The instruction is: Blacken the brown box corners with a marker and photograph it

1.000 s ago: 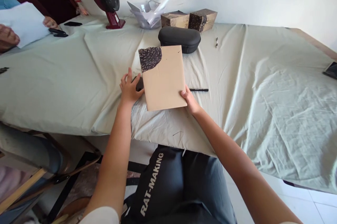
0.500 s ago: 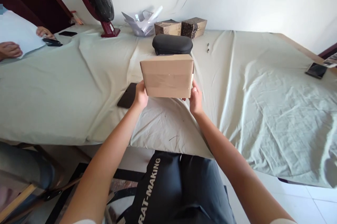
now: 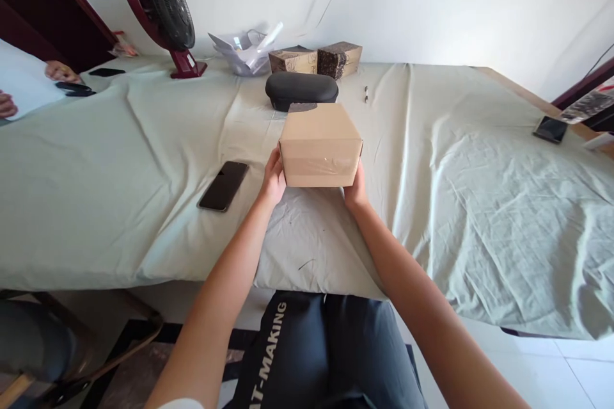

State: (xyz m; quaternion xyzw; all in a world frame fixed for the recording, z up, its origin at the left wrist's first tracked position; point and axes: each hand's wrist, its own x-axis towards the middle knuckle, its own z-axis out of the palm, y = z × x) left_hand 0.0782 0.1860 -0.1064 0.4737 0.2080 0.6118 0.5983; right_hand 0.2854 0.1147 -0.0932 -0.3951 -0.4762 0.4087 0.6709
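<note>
Between my two hands I hold a plain brown cardboard box (image 3: 320, 156), with clear tape across its near side and a dark patch at the far end of its top. My left hand (image 3: 274, 180) is pressed to the box's left side, and my right hand (image 3: 355, 189) grips the right side; some fingers of each are hidden by the box. Whether the box rests on the cloth or hangs just above it, I cannot tell. Just behind it lies a black zip case (image 3: 301, 89). A dark smartphone (image 3: 223, 185) lies left of my left hand.
Along the back stand a red fan (image 3: 182, 63), a clear plastic basket (image 3: 245, 60) and two patterned boxes (image 3: 293, 61). A small pen (image 3: 366, 95) and another phone (image 3: 550, 129) lie to the right. At far left a person's hand (image 3: 62, 72) is near a dark device. A wrinkled cloth (image 3: 499, 204) covers the table.
The box has tilted so that more of its top shows, and it sits lower and slightly right, my hands moving with it. The phone at left is now fully uncovered. The view has shifted.
</note>
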